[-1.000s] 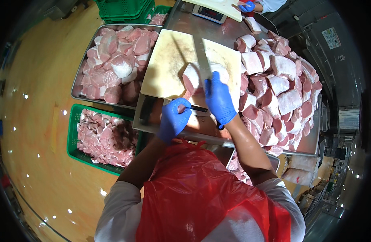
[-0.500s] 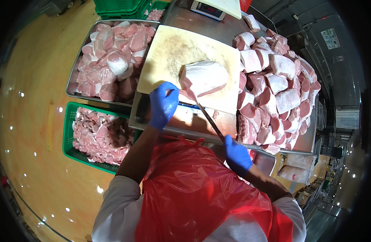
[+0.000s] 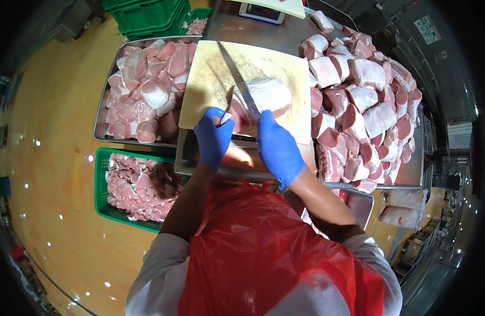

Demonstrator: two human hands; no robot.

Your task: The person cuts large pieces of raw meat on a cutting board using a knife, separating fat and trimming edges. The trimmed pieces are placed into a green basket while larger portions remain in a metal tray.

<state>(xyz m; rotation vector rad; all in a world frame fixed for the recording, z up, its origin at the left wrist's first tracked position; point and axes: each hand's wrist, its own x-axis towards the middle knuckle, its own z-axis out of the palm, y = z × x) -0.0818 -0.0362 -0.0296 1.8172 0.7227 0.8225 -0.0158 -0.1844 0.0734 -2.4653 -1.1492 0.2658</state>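
Observation:
A large pork loin piece, white fat on top and pink at its near end, lies on the pale cutting board. My blue-gloved right hand grips the handle of a long knife. Its blade slants up and left across the left end of the loin, tip toward the board's far edge. At the loin's near left corner, my gloved left hand is closed with the fingers pinched on a small pale strip of meat. Whether that strip is still joined to the loin is hard to tell.
Cut pork pieces are heaped on the steel table to the right. A steel tray of pork pieces stands left of the board, with a green crate of small trimmings nearer. A scale and stacked green crates stand farther back.
My right hand has come up and left from the near right to the loin. The knife has swung from the loin's near side to lie across its left end. My left hand stays close by.

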